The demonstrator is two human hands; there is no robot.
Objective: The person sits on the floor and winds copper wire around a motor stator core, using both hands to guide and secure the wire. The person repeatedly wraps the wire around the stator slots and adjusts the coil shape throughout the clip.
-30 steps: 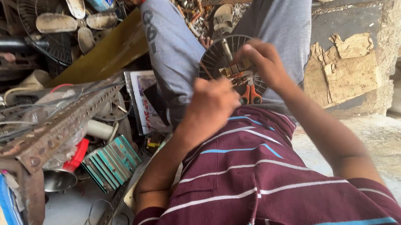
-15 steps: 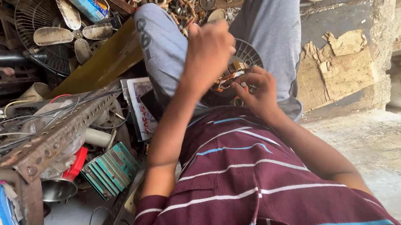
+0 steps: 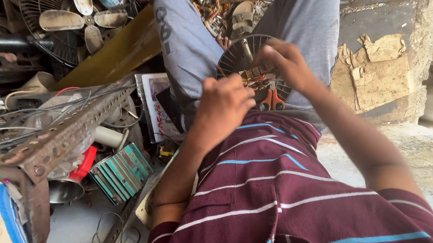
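A round dark fan motor part (image 3: pixel 238 60) with copper windings rests on my lap between my grey trouser legs. My right hand (image 3: pixel 287 64) grips its upper right edge, fingers spread over the face. My left hand (image 3: pixel 223 106) is curled into a fist just left of the windings, its back toward me; anything inside the fist is hidden. Orange-handled pliers (image 3: pixel 271 100) lie on my lap just below the part.
A rusty perforated angle-iron frame (image 3: pixel 62 138) stands at the left, draped with wires. Beyond it are a fan blade set (image 3: pixel 77 20), a green finned block (image 3: pixel 122 172), a red lid (image 3: pixel 84 162) and a printed sheet (image 3: pixel 155 107). Torn cardboard (image 3: pixel 374 72) lies at the right.
My left hand rose high above the motor part half a second ago and has now dropped back beside the windings. My right hand has stayed on the part.
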